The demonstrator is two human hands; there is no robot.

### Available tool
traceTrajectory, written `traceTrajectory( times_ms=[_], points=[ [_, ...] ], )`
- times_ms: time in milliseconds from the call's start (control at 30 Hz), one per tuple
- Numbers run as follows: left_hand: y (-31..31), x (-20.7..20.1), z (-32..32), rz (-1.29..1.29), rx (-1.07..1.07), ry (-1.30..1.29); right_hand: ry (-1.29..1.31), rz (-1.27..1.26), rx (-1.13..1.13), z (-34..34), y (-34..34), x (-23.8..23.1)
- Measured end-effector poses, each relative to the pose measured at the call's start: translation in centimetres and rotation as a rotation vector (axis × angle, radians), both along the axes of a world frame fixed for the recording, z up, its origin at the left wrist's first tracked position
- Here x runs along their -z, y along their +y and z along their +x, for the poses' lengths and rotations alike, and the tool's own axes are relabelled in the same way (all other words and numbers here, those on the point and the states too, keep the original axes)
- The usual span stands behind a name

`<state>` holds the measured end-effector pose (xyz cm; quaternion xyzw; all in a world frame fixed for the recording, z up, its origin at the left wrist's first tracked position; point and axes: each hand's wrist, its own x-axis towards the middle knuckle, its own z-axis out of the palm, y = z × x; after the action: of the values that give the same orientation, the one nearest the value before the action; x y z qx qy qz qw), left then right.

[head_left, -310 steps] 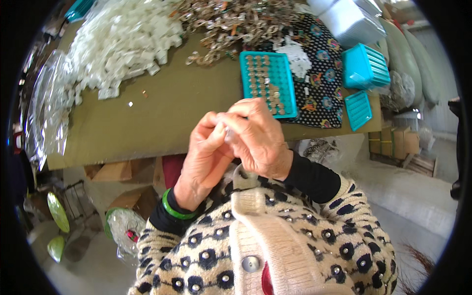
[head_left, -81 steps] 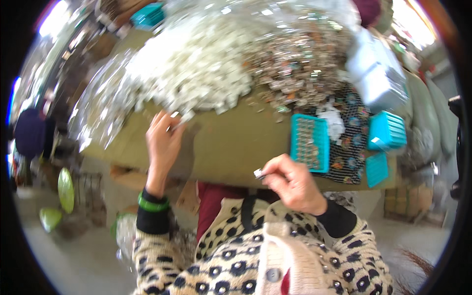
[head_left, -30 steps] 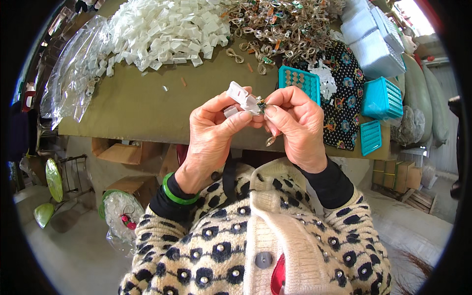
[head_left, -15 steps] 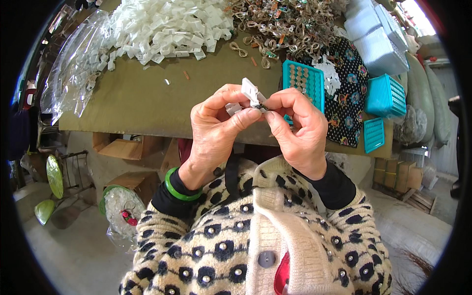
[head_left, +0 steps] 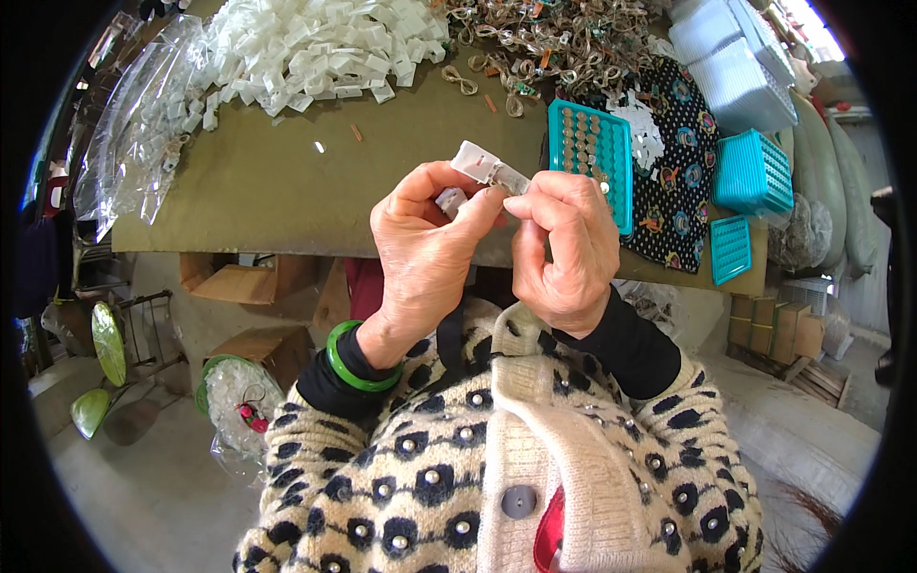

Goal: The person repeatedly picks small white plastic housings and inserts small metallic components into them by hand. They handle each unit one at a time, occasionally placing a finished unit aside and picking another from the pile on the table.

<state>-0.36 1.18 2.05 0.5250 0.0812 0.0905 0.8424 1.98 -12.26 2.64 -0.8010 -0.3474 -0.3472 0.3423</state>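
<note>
Just above the table's near edge, my left hand (head_left: 425, 239) pinches a small white plastic case (head_left: 476, 162) between thumb and fingers. The case is opened out, with a paler, translucent part pointing right. A second small white plastic piece (head_left: 450, 201) is tucked in the same hand, partly hidden by the thumb. My right hand (head_left: 568, 248) closes its thumb and forefinger on the right end of the case, its other fingers curled in. What lies inside the case is covered by my fingertips.
A heap of white plastic pieces (head_left: 325, 48) and a pile of coiled wires (head_left: 564, 43) lie at the back of the table (head_left: 287, 191). Right of my hands are a teal tray (head_left: 619, 158) of round discs, a dark patterned cloth (head_left: 673, 210) and stacked teal trays (head_left: 753, 172).
The white case has turned from nearly upright to lying flatter, slanting down to the right. My right hand has shifted slightly left and its fingers have curled in; dark bits at my fingertips are now hidden.
</note>
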Motion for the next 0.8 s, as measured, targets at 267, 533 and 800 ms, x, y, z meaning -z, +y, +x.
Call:
traceTrajectory(
  times_ms=[267,533,800],
  points=[
    [0.4,0.1,0.6,-0.412,0.154,0.144,0.422,0.226,0.000,-0.7,0.1,-0.8],
    [1.8,0.4,0.7,-0.630,0.339,0.314,0.419,0.213,-0.004,-0.7,0.3,-0.4],
    [1.5,0.1,0.8,-0.586,0.289,0.272,0.539,0.322,-0.032,-1.2,0.8,-0.1]
  ],
)
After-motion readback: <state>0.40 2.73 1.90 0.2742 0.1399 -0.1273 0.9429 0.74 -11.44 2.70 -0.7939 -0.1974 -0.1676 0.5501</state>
